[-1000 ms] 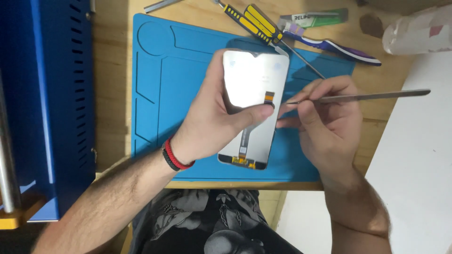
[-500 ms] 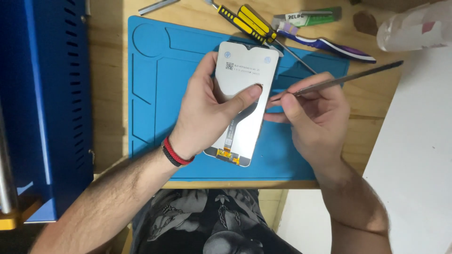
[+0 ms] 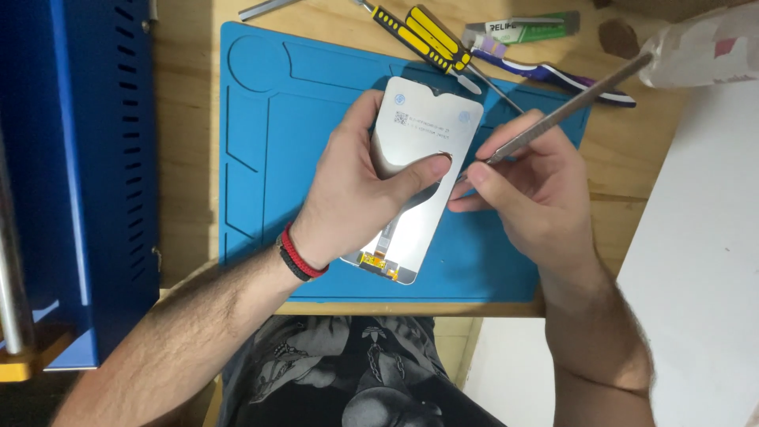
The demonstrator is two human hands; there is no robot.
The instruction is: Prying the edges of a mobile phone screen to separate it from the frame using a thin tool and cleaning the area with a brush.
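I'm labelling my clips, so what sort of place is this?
Likely a phone repair bench: a blue work mat on a wooden table, screwdrivers, and a phone screen panel worked with a thin metal tool.

Our left hand (image 3: 356,190) curls inward, thumb stretched right toward our right hand (image 3: 526,190), whose fingers pinch together, both forearms angling up from below, wrists slightly bent.

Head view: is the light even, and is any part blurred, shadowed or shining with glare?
Head view: light is soft and even. The phone screen panel shows a pale sheen, no hard glare. The left hand casts a faint shadow on the blue mat. The right hand and metal spudger are sharp. The white bag is slightly washed out.
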